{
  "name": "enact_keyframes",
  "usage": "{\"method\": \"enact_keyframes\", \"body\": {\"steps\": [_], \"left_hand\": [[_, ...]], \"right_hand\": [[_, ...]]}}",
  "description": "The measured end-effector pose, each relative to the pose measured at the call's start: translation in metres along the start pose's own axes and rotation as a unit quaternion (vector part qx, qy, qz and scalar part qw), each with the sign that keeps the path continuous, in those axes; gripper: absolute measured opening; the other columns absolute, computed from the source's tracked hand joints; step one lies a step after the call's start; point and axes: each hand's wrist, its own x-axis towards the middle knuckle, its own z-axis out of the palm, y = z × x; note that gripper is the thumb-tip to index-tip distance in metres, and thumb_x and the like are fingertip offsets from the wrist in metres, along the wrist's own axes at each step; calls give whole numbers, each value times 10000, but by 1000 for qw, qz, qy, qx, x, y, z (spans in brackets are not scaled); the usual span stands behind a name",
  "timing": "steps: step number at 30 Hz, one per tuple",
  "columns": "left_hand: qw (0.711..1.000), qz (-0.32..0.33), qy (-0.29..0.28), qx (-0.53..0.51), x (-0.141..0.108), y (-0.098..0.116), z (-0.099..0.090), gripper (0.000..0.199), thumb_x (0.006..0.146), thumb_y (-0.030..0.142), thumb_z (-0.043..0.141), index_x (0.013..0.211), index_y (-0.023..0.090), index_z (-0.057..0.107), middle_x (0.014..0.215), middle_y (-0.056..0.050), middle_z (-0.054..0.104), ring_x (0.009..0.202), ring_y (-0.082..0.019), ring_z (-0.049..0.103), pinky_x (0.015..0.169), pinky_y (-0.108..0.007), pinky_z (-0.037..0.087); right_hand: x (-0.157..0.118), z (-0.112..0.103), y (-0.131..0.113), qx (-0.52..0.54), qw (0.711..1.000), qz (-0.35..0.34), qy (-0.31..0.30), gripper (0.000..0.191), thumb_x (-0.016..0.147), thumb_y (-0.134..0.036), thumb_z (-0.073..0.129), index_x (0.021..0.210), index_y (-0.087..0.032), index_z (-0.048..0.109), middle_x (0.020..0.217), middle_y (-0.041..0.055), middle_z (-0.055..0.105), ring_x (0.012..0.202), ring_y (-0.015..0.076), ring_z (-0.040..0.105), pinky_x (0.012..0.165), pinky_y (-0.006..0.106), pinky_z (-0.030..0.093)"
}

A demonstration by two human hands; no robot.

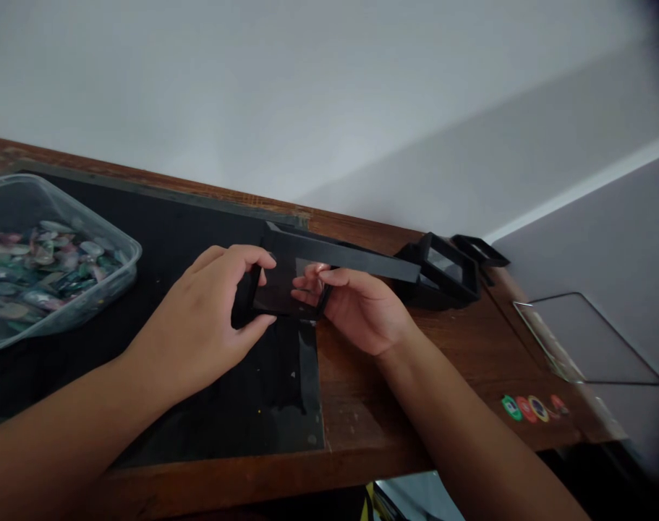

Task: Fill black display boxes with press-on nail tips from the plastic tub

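Between my two hands is a small black frame with a clear window, held tilted above the edge of a black mat. My left hand grips its left side, fingers on top and thumb below. My right hand pinches its right edge, and some of those fingertips show through the clear pane. Directly behind the frame lies a long black box-like piece; whether it touches the frame I cannot tell.
A clear plastic tub of colourful polished stones stands at left on the black mat. More black windowed boxes sit at the back right of the wooden table. Several round coloured stickers and a thin wire-like frame are at right.
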Motion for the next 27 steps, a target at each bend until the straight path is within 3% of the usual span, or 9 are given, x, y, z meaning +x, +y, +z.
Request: {"method": "enact_keyframes", "body": {"steps": [10, 13, 18, 20, 24, 27], "left_hand": [[1000, -23, -15, -4, 1, 0, 0, 470, 848, 234, 765, 1276, 289, 578, 1073, -33, 673, 1032, -268, 666, 918, -412, 608], [999, -37, -28, 1, 1, -5, 1, 455, 853, 289, 763, 1277, 274, 598, 1168, -68, 701, 1150, -317, 658, 1001, -479, 600], [999, -43, -14, 17, 4, -11, 1, 364, 900, 395, 729, 1235, 261, 682, 1407, -145, 659, 1470, -436, 483, 1220, -670, 439], [999, -41, -3, 17, 5, -8, 0, 342, 924, 403, 714, 1237, 268, 693, 1458, -145, 635, 1538, -446, 420, 1257, -693, 390], [999, -29, 9, 41, 5, 6, -2, 348, 1000, 405, 635, 1321, 289, 703, 1468, -108, 640, 1540, -435, 437, 1304, -748, 275], [996, -38, 31, 80, 1, 14, -1, 371, 1055, 366, 552, 1395, 360, 701, 1622, -29, 512, 1672, -476, 150, 1305, -821, 77]], "right_hand": [[0, 1, 0, -19, 1000, -5, -12, 175, 624, -222, 910, 741, -223, 780, 827, -38, 739, 926, 159, 707, 1015, 368, 553], [1, 2, 1, -35, 999, -7, -25, 186, 628, -263, 928, 755, -229, 796, 846, -25, 762, 877, 143, 696, 964, 331, 550], [4, 2, 4, -59, 997, 0, -40, 275, 617, -366, 998, 779, -225, 826, 797, -13, 768, 721, 112, 654, 769, 262, 538], [3, 3, 5, -58, 997, 0, -45, 278, 633, -380, 1003, 812, -240, 843, 842, -15, 791, 734, 104, 669, 772, 245, 545], [0, 7, 7, -52, 997, 11, -63, 324, 664, -426, 999, 890, -238, 863, 911, 6, 825, 783, 116, 719, 802, 249, 575], [-1, 9, 8, -45, 996, 5, -71, 332, 672, -435, 1004, 903, -244, 863, 926, 0, 833, 790, 109, 734, 833, 245, 589]]}}
